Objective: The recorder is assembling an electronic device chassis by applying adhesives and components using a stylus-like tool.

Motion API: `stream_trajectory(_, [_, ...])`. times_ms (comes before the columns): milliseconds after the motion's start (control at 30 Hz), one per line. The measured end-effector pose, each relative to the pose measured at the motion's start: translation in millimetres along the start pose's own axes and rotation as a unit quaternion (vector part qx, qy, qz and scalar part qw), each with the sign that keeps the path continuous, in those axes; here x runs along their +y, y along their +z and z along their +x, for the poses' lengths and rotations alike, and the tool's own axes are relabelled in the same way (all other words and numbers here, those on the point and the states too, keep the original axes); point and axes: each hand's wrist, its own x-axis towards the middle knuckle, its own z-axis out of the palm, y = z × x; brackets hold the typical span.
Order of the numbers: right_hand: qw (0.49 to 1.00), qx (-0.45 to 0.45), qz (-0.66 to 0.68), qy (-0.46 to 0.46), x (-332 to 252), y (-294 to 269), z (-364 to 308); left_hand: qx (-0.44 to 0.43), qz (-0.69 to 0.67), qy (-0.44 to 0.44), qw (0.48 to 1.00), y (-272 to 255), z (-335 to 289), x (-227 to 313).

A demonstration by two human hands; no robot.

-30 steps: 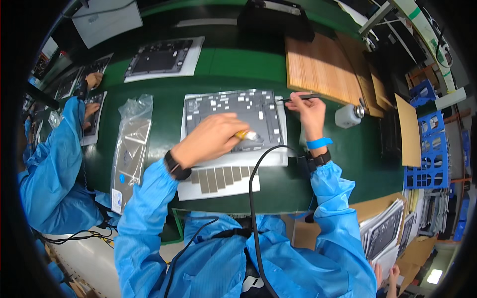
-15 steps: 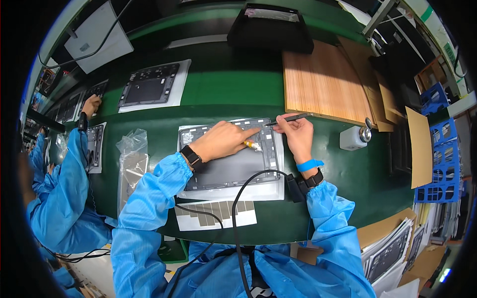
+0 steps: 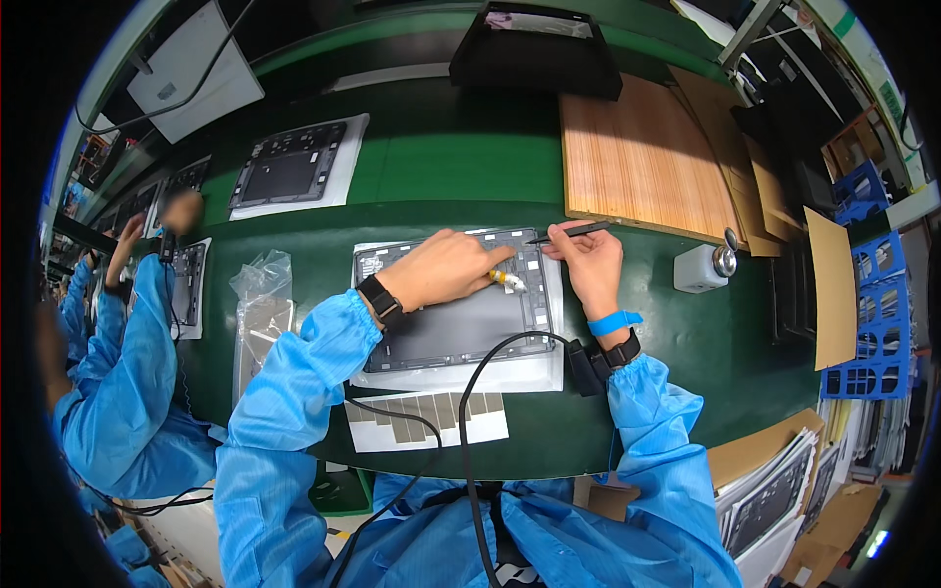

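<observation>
My left hand [image 3: 441,269]: over the black device housing [image 3: 451,328], index finger extended toward its upper right; a small yellow-and-white item [image 3: 508,281] shows on the thumb side, held or worn, I can't tell.
My right hand [image 3: 586,257]: pinching slim black tweezers [image 3: 580,230], tip at the housing's upper right corner.
Under the housing: a white sheet [image 3: 539,374].
Nearest me: a card of grey-brown strips [image 3: 448,412].
Left of my work: a clear plastic bag [image 3: 265,279].
Right: a white dispenser bottle [image 3: 696,272], near a wooden board [image 3: 642,162].
</observation>
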Motion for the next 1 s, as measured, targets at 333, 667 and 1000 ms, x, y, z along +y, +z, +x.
stream_trajectory(333, [0.999, 0.014, -0.045, -0.005, -1, 2, -3, 0.006, 0.041, 0.000, 0.999, -8, 11, 10])
stream_trajectory(667, [0.996, 0.019, -0.068, -0.054, -4, 8, -8, 0.015, 0.169, 0.059, 0.984, 10, 17, 10])
stream_trajectory(1000, [0.968, 0.158, -0.091, -0.173, -18, -3, -11, -0.011, 0.234, 0.094, 0.968, 8, 24, 12])
